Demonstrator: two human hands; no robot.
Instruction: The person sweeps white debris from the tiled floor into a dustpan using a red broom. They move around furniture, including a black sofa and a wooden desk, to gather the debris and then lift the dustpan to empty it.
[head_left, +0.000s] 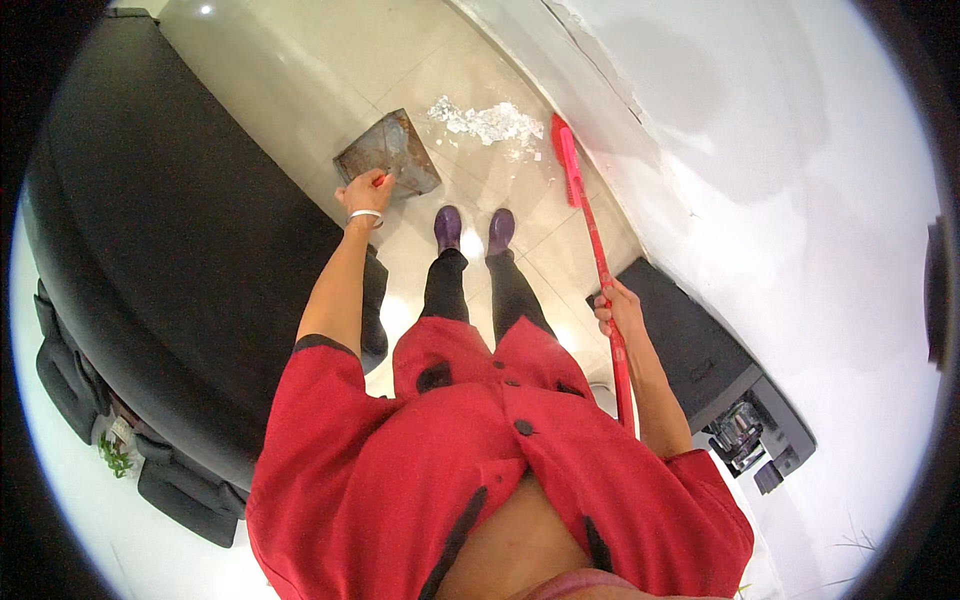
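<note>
My left hand (366, 193) is closed around the handle of a worn metal dustpan (409, 154), which is down by the tiled floor ahead of my left foot. In my right hand (619, 306) is the red shaft of a long-handled broom (592, 232). Its red head (566, 157) is beside the base of the white wall. Between the dustpan and the broom head, a patch of white flakes and crumbs (491, 124) lies scattered on the floor. The dustpan's inside cannot be made out clearly.
A large black couch (172, 247) runs along my left, with black cushions (187, 491) and a green plant (115, 454) beyond it. On the right the white wall (720, 180) has damaged plaster. A dark cabinet (675, 330) stands against it. My purple shoes (448, 227) are on pale tiles.
</note>
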